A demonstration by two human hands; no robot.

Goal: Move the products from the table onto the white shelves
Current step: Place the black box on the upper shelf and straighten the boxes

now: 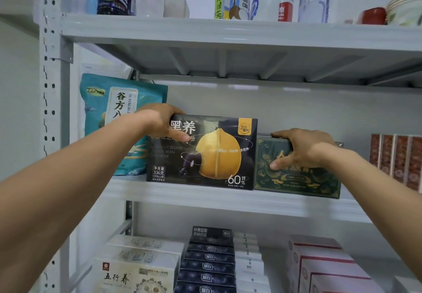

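- The black box is gripped at its top left corner by the left hand.
- The green box is clasped along its top edge by the right hand.
- Both boxes are stood upright, side by side, on the middle white shelf.
- A teal pouch is seen just left.

We saw only a person's two arms and hands. The left forearm was bare along all its visible length, broad at the near left edge and narrowing toward the wrist. The right forearm was bare likewise, at the near right. The left hand and right hand were bare too. The left thumb and right thumb each showed a short, trimmed nail.
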